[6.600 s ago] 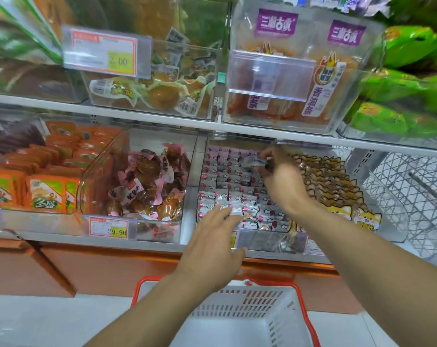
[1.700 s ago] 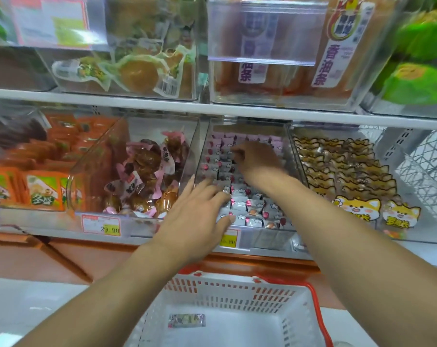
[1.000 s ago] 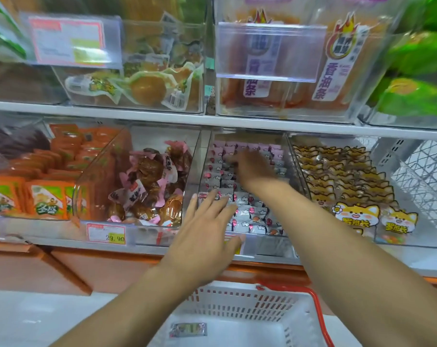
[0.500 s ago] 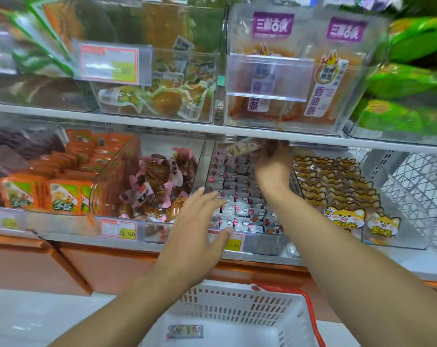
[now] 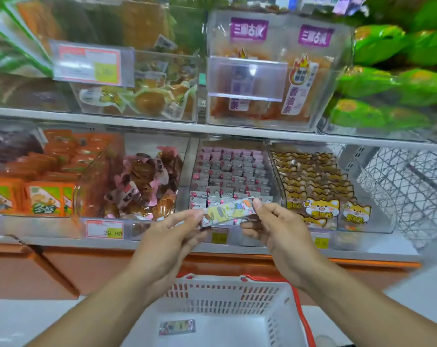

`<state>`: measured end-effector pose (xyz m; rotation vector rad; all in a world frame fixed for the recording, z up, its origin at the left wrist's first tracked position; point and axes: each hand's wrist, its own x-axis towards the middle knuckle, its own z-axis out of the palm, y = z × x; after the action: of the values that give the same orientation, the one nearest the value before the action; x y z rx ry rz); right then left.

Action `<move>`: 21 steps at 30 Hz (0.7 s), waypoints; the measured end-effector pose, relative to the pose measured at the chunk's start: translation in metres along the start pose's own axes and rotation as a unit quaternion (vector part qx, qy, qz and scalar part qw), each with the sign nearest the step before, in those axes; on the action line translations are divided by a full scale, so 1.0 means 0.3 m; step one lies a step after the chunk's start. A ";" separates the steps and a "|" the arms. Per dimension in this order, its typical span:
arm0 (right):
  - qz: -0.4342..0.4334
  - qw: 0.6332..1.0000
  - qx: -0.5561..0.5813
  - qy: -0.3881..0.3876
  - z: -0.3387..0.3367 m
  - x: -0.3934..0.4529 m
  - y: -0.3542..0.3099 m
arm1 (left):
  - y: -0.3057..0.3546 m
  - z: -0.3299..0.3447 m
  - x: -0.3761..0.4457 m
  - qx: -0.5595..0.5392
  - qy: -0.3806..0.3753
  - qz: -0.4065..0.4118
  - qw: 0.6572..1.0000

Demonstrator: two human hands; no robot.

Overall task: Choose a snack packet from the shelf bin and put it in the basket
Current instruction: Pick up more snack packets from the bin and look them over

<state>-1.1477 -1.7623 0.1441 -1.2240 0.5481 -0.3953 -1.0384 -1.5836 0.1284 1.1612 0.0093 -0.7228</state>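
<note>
Both hands hold one snack packet [image 5: 228,212] out in front of the clear shelf bin [image 5: 228,171], just at its front lip. The left hand [image 5: 167,244] pinches the packet's left end between thumb and fingertips; the right hand [image 5: 280,231] pinches the right end, thumb underneath and forefinger on top, the other fingers loosely curled. The packet is a long narrow strip, yellowish with small cartoon prints, stretched level between the two hands and tilted slightly up toward the right.

Behind it, the bin is filled with rows of small pink and grey packets standing on edge. Left of the bin sits another bin of brown sweets in pink wrappers [image 5: 142,181], with a price tag [image 5: 104,229] on its front. Right of the bin stand packets printed with orange cat faces [image 5: 322,206].

Below the bin and nearer to the person, a white basket [image 5: 227,294] with a red handle sits under the hands. A second packet [image 5: 177,326] lies flat on the basket's floor, toward its left side.
</note>
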 end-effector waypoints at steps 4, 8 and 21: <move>0.060 0.996 0.039 -0.052 -0.037 0.003 0.009 | -0.015 -0.013 0.036 -0.108 -0.005 -0.042 0.993; 0.095 0.990 0.082 -0.059 -0.053 0.016 0.017 | -0.034 -0.008 0.049 -0.125 -0.025 -0.059 0.990; 0.009 0.999 -0.017 -0.029 -0.093 0.039 0.036 | -0.047 -0.007 0.058 -0.084 -0.027 -0.023 0.996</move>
<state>-1.1549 -1.7871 0.1250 -1.2577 0.5172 -0.3346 -1.0316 -1.5936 0.1093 0.9840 0.0505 -0.7793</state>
